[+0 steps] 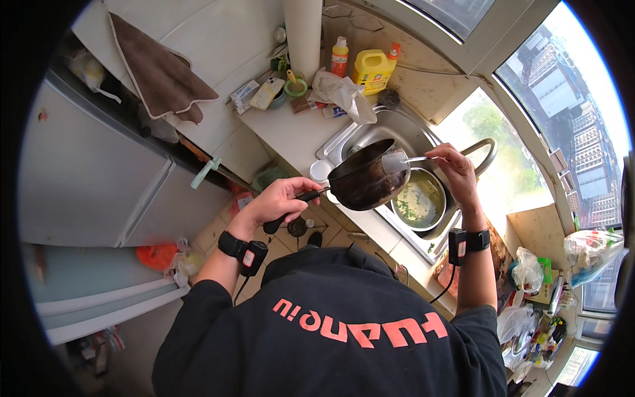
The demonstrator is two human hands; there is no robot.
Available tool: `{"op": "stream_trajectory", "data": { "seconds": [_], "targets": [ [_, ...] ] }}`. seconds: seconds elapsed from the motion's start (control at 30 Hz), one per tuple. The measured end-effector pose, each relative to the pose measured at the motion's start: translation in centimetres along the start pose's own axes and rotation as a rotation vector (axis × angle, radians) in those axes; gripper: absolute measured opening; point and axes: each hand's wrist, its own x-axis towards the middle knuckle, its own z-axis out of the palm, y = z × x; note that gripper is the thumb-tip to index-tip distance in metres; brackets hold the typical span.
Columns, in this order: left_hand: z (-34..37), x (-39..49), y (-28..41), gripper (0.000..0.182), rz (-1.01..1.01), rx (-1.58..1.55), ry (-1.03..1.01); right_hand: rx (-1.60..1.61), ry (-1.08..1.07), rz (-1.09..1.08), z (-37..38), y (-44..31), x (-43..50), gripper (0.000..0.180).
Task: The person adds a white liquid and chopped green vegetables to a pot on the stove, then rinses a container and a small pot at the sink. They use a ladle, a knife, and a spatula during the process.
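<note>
My left hand grips the black handle of a dark, scorched saucepan. The pan is raised and tilted above the counter's front edge and the sink, its mouth turned partly away from me. In my right hand is the thin handle of a tool with a pale, flat head, perhaps a spatula. Its head overlaps the pan's outer wall near the rim; whether they touch, I cannot tell. Below, inside the steel sink, sits a round metal pot containing cloudy liquid and green bits.
A curved faucet rises beside my right hand. Behind the sink stand a yellow jug, an orange-labelled bottle and a steel-wool scrubber. A white-lidded jar is left of the pan. Cables hang from both wrist straps.
</note>
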Motion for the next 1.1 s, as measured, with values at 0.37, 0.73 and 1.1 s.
{"op": "stream_trajectory", "data": {
  "seconds": [0.37,0.73,1.1],
  "targets": [
    [-0.1,-1.7,0.6,0.052,0.036,-0.043,-0.085,0.619,0.06,0.201,-0.6,5.4,-1.2,0.018],
    [0.0,-1.4,0.9,0.05,0.039,-0.038,-0.05,0.368,0.035,-0.034,1.2,-1.0,-1.9,0.013],
    [0.3,-0.1,1.1,0.05,0.02,-0.026,0.014,-0.605,-0.155,-0.528,5.6,-9.0,-0.9,0.033]
  ]
}}
